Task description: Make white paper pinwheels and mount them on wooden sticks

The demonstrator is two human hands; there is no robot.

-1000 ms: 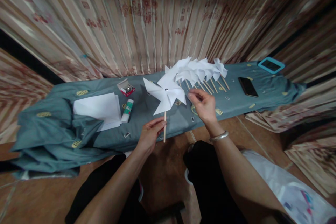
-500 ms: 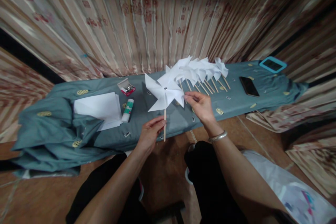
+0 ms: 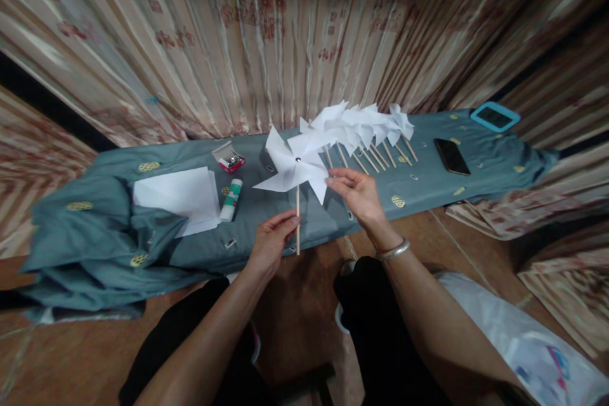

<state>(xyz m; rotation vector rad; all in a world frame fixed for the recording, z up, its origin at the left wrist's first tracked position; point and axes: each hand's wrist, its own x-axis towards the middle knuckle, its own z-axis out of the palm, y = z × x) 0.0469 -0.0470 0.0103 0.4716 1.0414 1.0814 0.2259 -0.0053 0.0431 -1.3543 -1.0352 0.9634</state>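
Note:
A white paper pinwheel with a shiny pin at its centre stands upright in front of me. Its thin wooden stick is pinched between the thumb and fingers of my left hand. At the right edge of the wheel, my right hand has its fingertips drawn together on a paper blade. Behind lies a row of several finished white pinwheels, overlapping, their sticks pointing toward me.
A green cloth covers the long table. On the left are white paper sheets, a glue stick and an open small box of pins. A black phone and a blue-framed device lie right. Curtains hang behind.
The paper wheel has turned on its pin, so its blades point in new directions. My right hand has shifted slightly left and down; my left hand keeps its grip on the stick.

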